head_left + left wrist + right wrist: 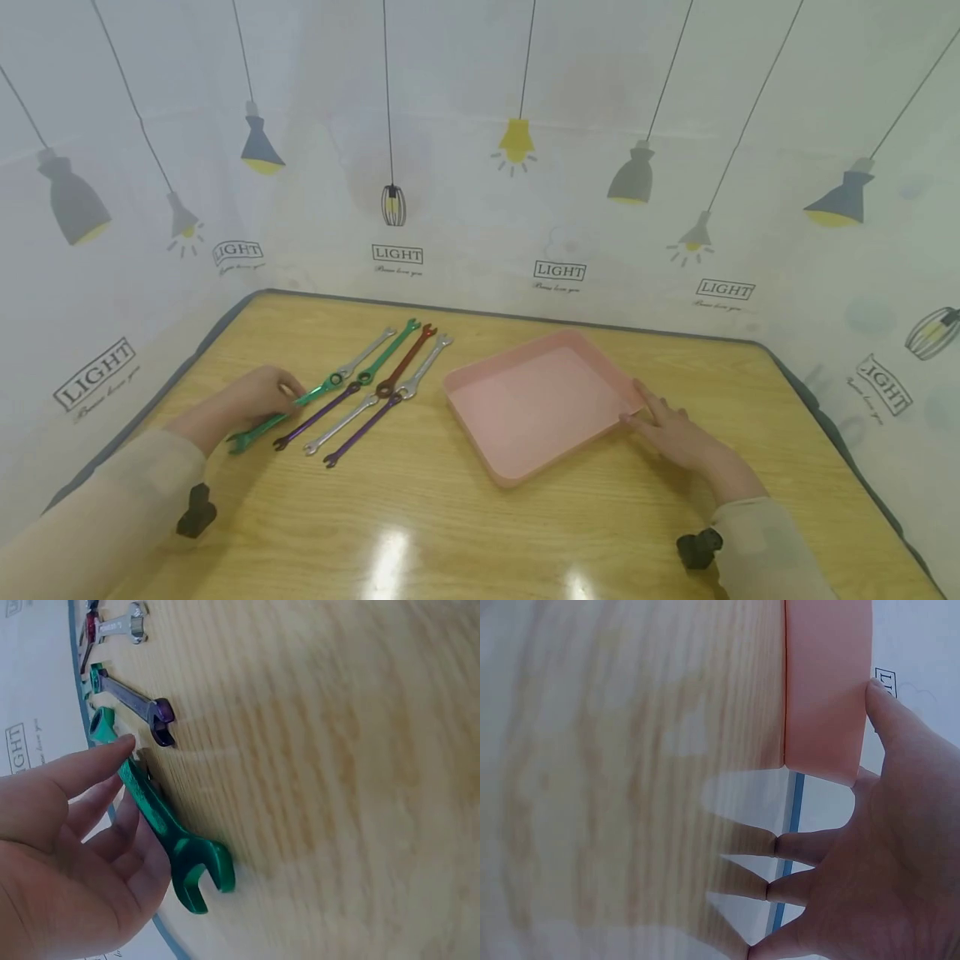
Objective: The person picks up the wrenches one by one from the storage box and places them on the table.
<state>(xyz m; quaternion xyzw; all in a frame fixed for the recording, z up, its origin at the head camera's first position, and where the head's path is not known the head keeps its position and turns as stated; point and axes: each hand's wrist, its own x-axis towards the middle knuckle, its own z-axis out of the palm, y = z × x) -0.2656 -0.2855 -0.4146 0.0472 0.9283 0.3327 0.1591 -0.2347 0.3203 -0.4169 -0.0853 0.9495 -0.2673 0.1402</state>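
At the left of the table, my left hand (258,396) pinches a green combination wrench (161,814) by its shaft, thumb on one side and fingers on the other. Its open-end jaws point toward the near left, its ring end away. Right beside it lies a purple wrench (318,417), then a silver one (341,425) and another purple one (365,429). My right hand (678,437) is at the right corner of a shallow pink tray (498,467). Its thumb touches the rim; the other fingers are straight and spread, their tips down at the table in the right wrist view.
Behind the near wrenches lie another silver wrench (365,353), a second green wrench (392,350), a red wrench (406,362) and a further silver wrench (425,367), all slanted alike. The wooden table (465,533) meets a white printed curtain (465,167) at its back and sides.
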